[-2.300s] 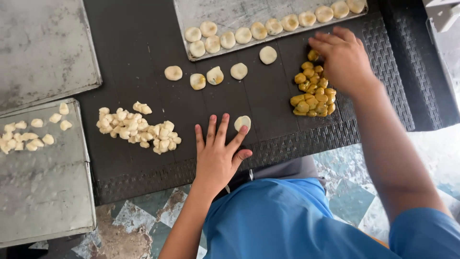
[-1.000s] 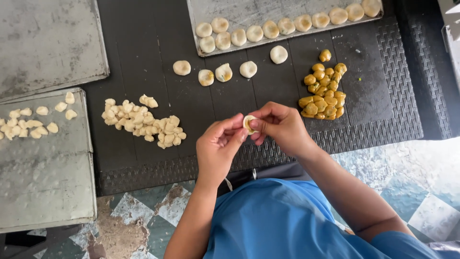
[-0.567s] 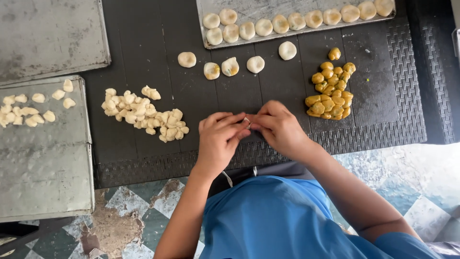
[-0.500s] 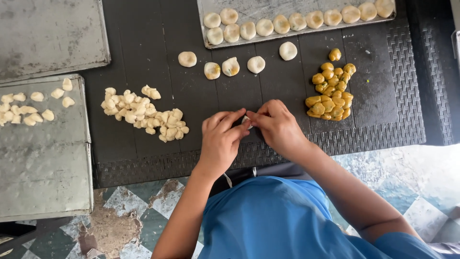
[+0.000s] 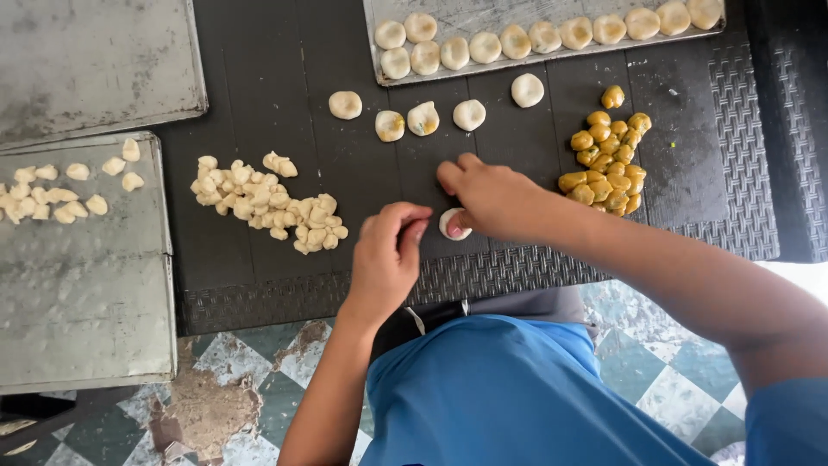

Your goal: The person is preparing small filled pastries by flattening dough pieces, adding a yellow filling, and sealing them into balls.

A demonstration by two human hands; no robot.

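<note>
Bare dark mat [image 5: 259, 52] open between pale dough-piece heap [image 5: 267, 207] and yellow filling balls [image 5: 608, 160], row of four loose dough rounds [image 5: 423, 119] ahead, filled tray [image 5: 552, 34] beyond, metal trays [image 5: 86, 259] bounding the left.

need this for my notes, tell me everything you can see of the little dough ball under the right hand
The dough ball is small, pale cream, rounded and smooth, soft-looking like raw dough. It sits on the black mat near its front edge, alone, apart from the other pieces. The right hand covers its right side, with fingers touching it, so only its left part shows. The left hand is curled just beside it; whether it touches is unclear.
</note>
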